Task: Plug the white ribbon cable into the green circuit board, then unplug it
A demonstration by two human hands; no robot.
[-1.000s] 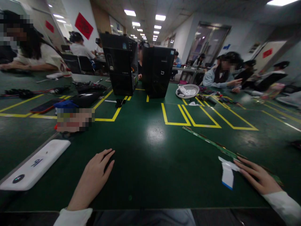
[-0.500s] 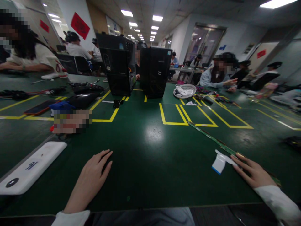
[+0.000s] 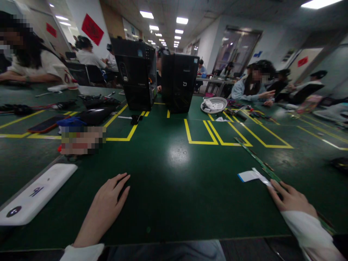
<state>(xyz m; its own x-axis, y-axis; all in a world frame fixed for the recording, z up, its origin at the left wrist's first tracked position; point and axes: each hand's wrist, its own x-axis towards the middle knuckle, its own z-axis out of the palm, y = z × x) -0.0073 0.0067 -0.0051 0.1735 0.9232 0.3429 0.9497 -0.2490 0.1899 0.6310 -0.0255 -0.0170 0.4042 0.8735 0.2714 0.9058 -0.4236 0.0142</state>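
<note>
Your right hand (image 3: pixel 295 198) lies over a long, narrow green circuit board (image 3: pixel 256 157) slanting across the dark green tabletop's (image 3: pixel 176 203) right side, fingertips at a flat white, blue-tipped ribbon cable (image 3: pixel 248 176); I can't tell whether they pinch either. Your left hand (image 3: pixel 110 197) rests empty, fingers slightly parted.

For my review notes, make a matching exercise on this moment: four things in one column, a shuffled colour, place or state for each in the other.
Things:
1. Left hand
2. Circuit strip
3. Ribbon cable
4. Round basket

Descriptions:
A. White, with a blue end
B. Right of the computer towers, holding white items
C. Back up, nothing seen in its grasp
D. Long, green, passing under the right hand

Pairs: 1-C, 2-D, 3-A, 4-B
</note>
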